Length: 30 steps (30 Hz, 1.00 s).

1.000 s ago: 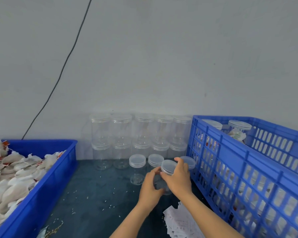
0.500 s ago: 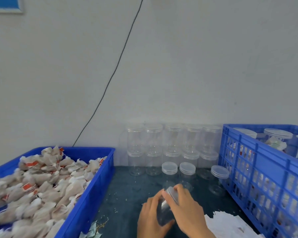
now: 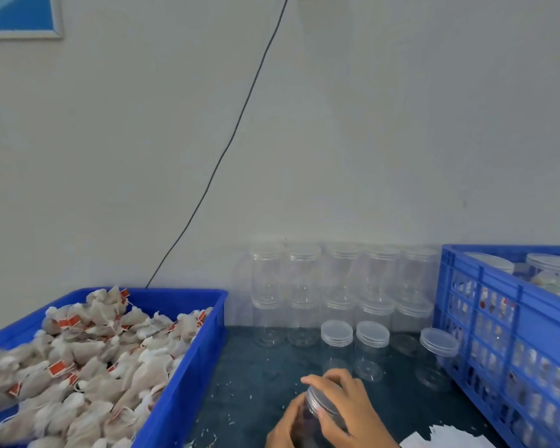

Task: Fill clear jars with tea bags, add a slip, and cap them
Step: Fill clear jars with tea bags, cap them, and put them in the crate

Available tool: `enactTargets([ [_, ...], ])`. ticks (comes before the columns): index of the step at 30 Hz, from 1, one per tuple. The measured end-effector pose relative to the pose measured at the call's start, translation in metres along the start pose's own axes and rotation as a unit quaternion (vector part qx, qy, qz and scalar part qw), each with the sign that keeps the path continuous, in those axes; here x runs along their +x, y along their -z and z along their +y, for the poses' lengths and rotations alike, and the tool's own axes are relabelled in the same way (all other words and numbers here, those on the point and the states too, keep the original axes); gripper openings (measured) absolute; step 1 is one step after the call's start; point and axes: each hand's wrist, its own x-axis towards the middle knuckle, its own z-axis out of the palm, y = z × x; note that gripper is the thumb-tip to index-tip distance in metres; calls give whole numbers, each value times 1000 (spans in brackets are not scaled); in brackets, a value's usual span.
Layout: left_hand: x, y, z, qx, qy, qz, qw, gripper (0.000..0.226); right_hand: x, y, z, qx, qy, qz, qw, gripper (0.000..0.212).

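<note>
I hold a clear jar (image 3: 304, 425) tilted between both hands at the near edge of the dark table (image 3: 256, 383). My right hand (image 3: 346, 412) curls over its lid (image 3: 320, 404), fingers gripping the rim; my left hand (image 3: 283, 426) wraps the jar's body. Paper slips (image 3: 446, 439) lie right of the jar. The blue tray of tea bags (image 3: 88, 363) sits left of it, a blue crate (image 3: 511, 344) right. Beyond the jar, capped empty jars (image 3: 337, 286) stand stacked against a white wall (image 3: 369, 124).
</note>
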Motion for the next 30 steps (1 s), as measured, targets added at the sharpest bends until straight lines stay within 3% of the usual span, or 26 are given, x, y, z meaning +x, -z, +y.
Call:
enactTargets([
  [1,0,-3,-4,-168,20,-33,985,38,-2,-1,2,35,12,4,999,52],
  [2,-7,-4,-11,-317,5,-25,948,53,-5,-3,3,80,14,19,996,55],
  [3,-11,7,-24,-373,-56,-52,925,68,-7,-4,2,121,1,40,992,51],
  [4,-10,10,-31,-375,-109,-78,917,74,-8,-5,1,149,-28,62,986,45],
  [5,4,9,-39,-364,-100,-47,925,75,-7,-6,-1,162,-67,78,981,47],
  [7,12,9,-46,-408,-73,-5,910,85,-3,-7,-3,108,-142,86,980,65],
  [9,14,2,-34,-414,-85,8,906,87,1,-5,-3,34,-175,74,981,67],
  [15,11,2,-37,-438,-57,-6,897,81,4,10,-2,110,-96,-3,989,33],
  [20,9,5,-36,-442,-46,-11,896,77,-1,31,-5,189,-65,-98,975,63],
  [22,7,7,-36,-436,-53,-6,899,77,0,29,-11,184,-97,-78,975,73],
  [25,7,5,-36,-428,-54,-3,902,77,4,19,-16,85,-165,-46,982,87],
  [30,7,5,-36,-435,-51,-1,899,81,6,20,-12,121,-125,-53,983,60],
])
